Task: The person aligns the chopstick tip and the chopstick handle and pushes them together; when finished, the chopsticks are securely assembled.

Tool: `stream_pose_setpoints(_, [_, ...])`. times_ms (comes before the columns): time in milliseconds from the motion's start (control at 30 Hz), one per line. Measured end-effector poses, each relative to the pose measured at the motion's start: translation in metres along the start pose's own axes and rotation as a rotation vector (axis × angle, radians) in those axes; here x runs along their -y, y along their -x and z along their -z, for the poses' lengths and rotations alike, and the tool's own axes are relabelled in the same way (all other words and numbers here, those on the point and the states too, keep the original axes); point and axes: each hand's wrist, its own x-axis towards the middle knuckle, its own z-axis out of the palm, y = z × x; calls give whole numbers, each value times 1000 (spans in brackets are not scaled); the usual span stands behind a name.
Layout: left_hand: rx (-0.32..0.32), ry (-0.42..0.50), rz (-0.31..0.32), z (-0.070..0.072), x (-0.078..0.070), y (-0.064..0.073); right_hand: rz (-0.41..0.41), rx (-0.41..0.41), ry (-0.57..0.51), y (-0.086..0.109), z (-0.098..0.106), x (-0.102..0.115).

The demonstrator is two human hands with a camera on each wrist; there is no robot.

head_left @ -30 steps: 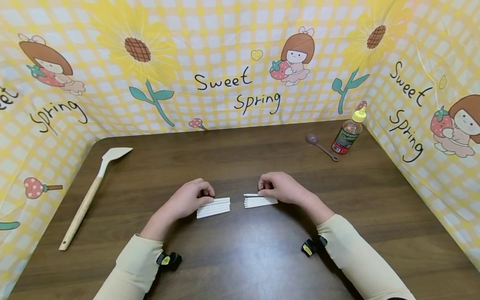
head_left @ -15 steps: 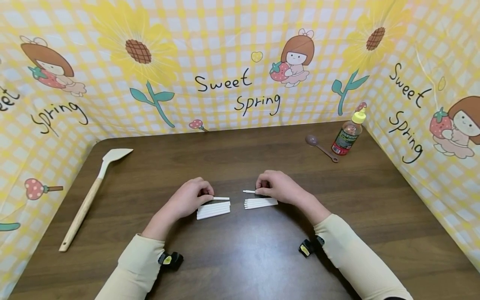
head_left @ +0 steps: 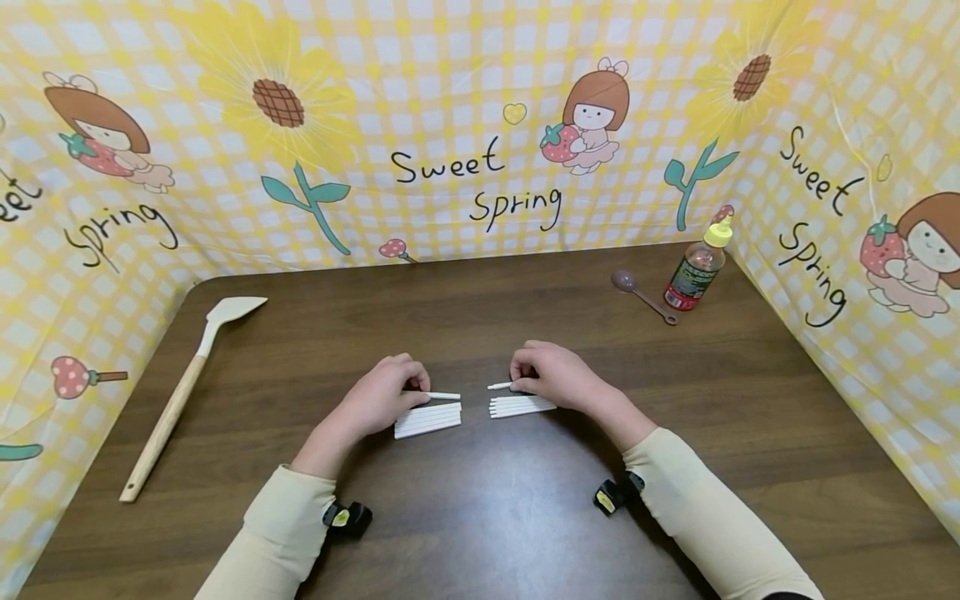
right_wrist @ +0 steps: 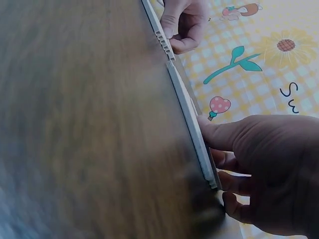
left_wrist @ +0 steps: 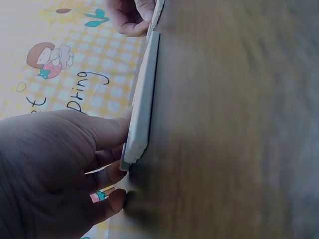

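Observation:
My left hand pinches a slim white stick between thumb and fingers, its free end pointing right. Just in front of it lies a row of several white sticks, side by side on the table. Opposite, my right hand pinches another white stick with a narrower tip pointing left. A second row of tipped sticks lies in front of that hand. A gap separates the two held sticks, whose ends face each other. In the left wrist view the near row mostly hides the held stick.
On the left lies a white spatula with a wooden handle. A brown spoon and a yellow-capped bottle are at the back right. Checked yellow cloth surrounds the wooden table at the back and sides.
Each hand has drawn one stick off the back of its row, opening a small gap. Over the last half second both hands have barely moved.

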Motion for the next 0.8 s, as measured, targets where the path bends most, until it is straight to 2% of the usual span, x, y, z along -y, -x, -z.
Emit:
stream_pose_setpoints(200, [1,-32,40,-1,-3,-2,18,-77,1,-2,-5,0])
stream_pose_setpoints(400, [-27,6,71,-2,-2,-3,-47,-155,-147,-4,-7,-1])
stream_pose_setpoints(600, [-14,72,79,-3,-1,-3,-42,-168,-225,-4,-8,-3])
stream_pose_setpoints(800, [15,87,97,-3,1,-5,-37,-160,-230,-6,-13,-7])
